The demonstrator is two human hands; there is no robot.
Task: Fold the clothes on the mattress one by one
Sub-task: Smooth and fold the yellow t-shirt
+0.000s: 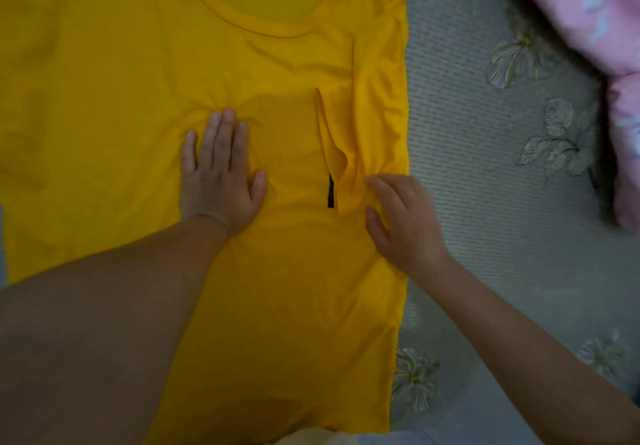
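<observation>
A yellow T-shirt (121, 74) lies spread on the mattress (485, 202), its neckline toward the top of the view. Its right sleeve (363, 126) is folded inward over the body, and a short black strip shows beside the fold. My left hand (220, 174) presses flat on the middle of the shirt with straight fingers, bunching small wrinkles ahead of the fingertips. My right hand (401, 216) sits at the shirt's right edge, with fingers and thumb curled on the lower end of the folded sleeve.
The mattress cover is grey with a pale flower print and lies bare to the right of the shirt. A pink patterned cloth (595, 29) lies at the top right corner. A pale cloth edge (311, 437) shows at the bottom.
</observation>
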